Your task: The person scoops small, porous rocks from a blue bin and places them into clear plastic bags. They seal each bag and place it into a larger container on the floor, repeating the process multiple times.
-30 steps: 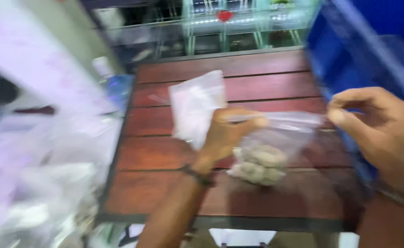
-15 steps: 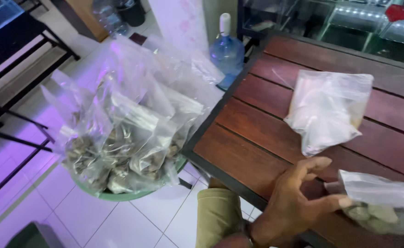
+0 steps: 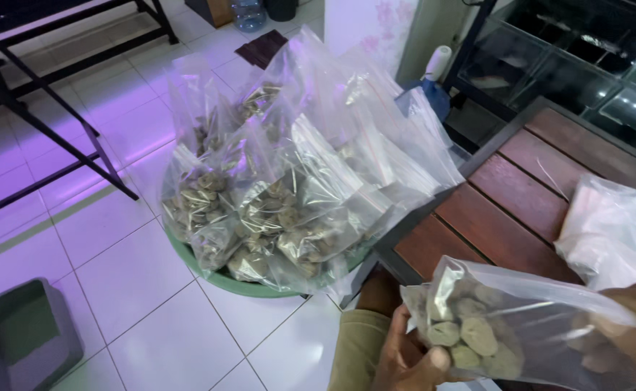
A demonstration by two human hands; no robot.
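Note:
My left hand grips the lower left end of a clear plastic bag filled with several grey-brown lumps, low in the view. My right hand holds the same bag's right end, partly seen through the plastic. The bag hangs over the near corner of a dark red slatted wooden table. To the left, on the floor, a green basin is piled with several more clear bags of the same lumps.
A stack of empty clear bags lies on the table at right. A black metal frame stands at upper left on the white tiled floor. A grey-green bin sits at lower left. Glass tanks line the back.
The view has swung left and down from the table to the basin. The filled bag left the tabletop and is now held up in both hands near the table corner.

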